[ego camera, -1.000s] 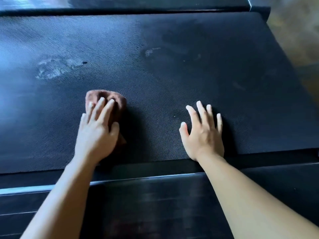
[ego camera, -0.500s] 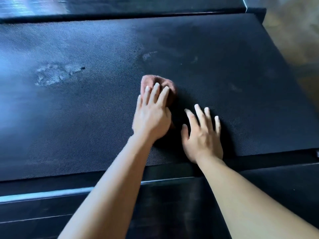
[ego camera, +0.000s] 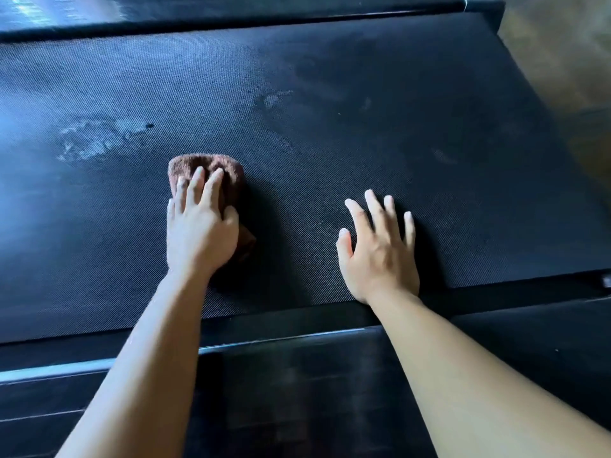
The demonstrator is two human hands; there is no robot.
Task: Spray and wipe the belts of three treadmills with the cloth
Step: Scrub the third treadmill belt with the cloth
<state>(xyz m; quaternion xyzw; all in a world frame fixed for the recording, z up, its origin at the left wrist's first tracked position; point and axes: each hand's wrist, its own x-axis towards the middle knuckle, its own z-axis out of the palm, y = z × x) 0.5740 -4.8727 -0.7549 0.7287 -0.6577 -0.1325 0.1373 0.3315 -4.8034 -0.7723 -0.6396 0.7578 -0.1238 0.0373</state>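
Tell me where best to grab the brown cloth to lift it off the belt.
Probably the bunched far edge of the cloth, pinched from above: it shows clear of the left hand, whose straight fingers press the rest flat on the belt.

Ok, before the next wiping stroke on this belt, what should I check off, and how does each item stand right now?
1. Hold on the cloth: ok. The left hand lies on it, and its straight fingers press it onto the belt.
2. Path clear of the right hand: ok for a stroke to the left. The hand lies flat on the belt, apart from the cloth.
3. Belt wiped clean: not ok. A large whitish smear lies up-left of the cloth, and a smaller smear lies farther up.
4. Spray bottle within reach: cannot tell, none is in view.
5. Belt stationary: cannot tell.
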